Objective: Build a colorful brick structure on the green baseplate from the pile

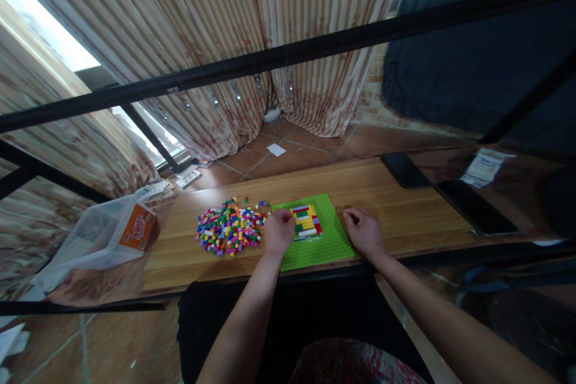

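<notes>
A green baseplate (pixel 333 246) lies on the wooden board, bearing a block of yellow, red, green, blue and white toy bricks (pixel 308 220). My left hand (pixel 279 232) is over the plate's left part, its fingers closed at the left side of the built bricks. Whatever those fingers hold is hidden or too small to make out. At the plate's right edge rests my right hand (pixel 363 231), fingers curled together, with no brick visible in it. A heap of loose coloured bricks (pixel 231 229) spreads to the left of the plate.
On the left stands a clear plastic bin (pixel 101 234) with an orange label. A dark phone (pixel 405 170) lies at the board's far right, with another black flat device (pixel 477 207) beyond it. A black metal bar (pixel 252 64) crosses in front of the curtains.
</notes>
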Motion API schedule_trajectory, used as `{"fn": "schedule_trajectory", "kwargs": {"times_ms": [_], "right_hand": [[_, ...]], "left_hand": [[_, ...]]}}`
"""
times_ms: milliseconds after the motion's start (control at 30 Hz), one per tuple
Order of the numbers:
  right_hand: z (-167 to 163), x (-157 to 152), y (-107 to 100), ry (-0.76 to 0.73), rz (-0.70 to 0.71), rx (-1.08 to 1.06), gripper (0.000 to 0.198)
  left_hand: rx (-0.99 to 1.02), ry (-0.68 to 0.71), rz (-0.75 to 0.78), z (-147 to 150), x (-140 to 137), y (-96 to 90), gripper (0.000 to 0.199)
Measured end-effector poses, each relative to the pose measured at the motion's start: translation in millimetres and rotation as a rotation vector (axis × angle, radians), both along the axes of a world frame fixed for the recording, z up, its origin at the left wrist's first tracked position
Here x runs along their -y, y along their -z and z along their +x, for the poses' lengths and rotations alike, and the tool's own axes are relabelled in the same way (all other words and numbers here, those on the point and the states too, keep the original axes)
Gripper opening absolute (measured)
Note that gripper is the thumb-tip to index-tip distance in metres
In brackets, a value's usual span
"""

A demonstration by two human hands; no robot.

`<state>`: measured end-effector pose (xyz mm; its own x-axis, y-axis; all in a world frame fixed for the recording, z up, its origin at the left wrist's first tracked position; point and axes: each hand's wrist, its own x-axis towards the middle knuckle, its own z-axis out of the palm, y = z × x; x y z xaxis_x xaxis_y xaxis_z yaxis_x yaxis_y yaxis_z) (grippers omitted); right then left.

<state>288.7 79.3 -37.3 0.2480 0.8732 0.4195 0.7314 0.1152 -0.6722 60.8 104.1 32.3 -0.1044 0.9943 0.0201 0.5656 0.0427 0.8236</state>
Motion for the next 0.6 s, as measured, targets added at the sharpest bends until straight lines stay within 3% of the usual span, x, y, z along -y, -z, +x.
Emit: {"fn": "schedule_trajectory", "kwargs": {"times_ms": [300, 600], "right_hand": [[-1, 0, 1, 0.008, -0.004, -0.010, 0.034], [0, 0, 0, 0.006, 0.003, -0.004, 0.033]], "left_hand": [[-0.207, -0.077, 0.019, -1, 4, -0.1, 0.009], [-0.064, 0.033, -0.027, -10, -14, 7.3, 0.008]]}}
